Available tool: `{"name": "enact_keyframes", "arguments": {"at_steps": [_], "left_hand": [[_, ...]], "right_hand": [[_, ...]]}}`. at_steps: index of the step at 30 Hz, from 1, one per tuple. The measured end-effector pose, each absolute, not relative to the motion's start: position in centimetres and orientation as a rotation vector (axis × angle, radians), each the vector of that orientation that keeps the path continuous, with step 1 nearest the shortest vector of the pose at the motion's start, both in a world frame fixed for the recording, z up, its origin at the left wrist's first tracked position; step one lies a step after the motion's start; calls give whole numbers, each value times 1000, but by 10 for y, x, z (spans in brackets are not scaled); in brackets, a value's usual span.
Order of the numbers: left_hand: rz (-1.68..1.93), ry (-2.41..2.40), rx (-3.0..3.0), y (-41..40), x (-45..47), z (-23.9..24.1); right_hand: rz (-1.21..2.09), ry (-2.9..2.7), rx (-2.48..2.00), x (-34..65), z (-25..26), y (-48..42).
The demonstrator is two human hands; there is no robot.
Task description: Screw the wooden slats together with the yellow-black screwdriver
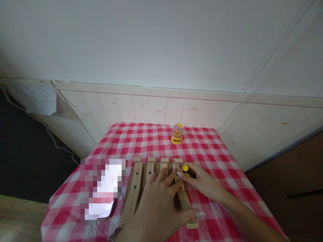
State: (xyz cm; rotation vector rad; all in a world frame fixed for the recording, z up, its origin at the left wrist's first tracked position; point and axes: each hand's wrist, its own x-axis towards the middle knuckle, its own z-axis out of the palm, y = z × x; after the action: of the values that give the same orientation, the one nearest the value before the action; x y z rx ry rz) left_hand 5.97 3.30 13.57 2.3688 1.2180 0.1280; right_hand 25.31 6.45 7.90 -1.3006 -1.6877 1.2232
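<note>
We're in a home by the look of it, a plain room corner. There's a small table under a red-and-white checked tablecloth (151,141), set against pale wall panelling (141,109). A cable (264,64) runs down the white wall, and a sheet of paper (35,97) hangs at the left. It's table-top DIY: a wooden slatted rack (136,188) and a screwdriver (188,170).

Soft, even indoor light; the wall (161,40) is brightest, the left margin dark. My left hand (157,201) casts a faint shadow on the wooden rack (136,188). The screwdriver (189,171) in my right hand (204,185) is sharp. A pixelated block (102,188) masks one patch; wide-angle lines bow at edges.
</note>
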Motion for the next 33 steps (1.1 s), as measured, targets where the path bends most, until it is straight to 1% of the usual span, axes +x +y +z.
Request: {"name": "enact_keyframes", "arguments": {"at_steps": [8, 16, 22, 25, 28, 33], "left_hand": [[168, 1239, 2387, 32, 61, 135], [184, 1216, 2394, 33, 58, 134], [173, 1233, 2394, 32, 59, 138], [151, 1225, 2395, 32, 60, 138], [145, 1217, 2390, 33, 60, 135], [165, 1222, 2387, 35, 60, 131]], "right_hand": [[1301, -1622, -1247, 248, 76, 67], [1332, -1505, -1343, 252, 70, 67], [1278, -1570, -1325, 259, 84, 65], [1124, -1646, -1306, 266, 98, 60], [1046, -1581, -1178, 269, 111, 57], [1206, -1411, -789, 252, 110, 61]]}}
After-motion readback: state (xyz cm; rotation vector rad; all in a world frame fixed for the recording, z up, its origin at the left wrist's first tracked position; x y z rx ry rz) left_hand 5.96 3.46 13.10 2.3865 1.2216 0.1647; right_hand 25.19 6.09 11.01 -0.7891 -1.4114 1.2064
